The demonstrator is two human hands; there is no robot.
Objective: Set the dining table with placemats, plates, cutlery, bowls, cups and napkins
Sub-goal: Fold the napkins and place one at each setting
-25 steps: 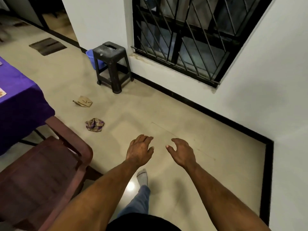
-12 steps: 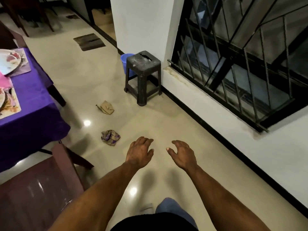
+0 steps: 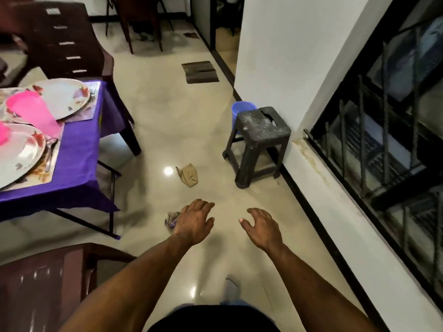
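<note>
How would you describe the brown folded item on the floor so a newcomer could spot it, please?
Start at the dark plastic stool by the white wall. On the glossy floor to its left lies the brown folded paper. Unlike the crumpled purple-patterned wrapper nearer the left hand, it is plain tan and flat-creased.

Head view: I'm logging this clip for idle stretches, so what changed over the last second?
The view swung left: the purple-clothed table with plates and pink napkin came into sight. Nothing was taken or released. Left hand and right hand stayed empty and open ahead; the stool stayed put.
</note>
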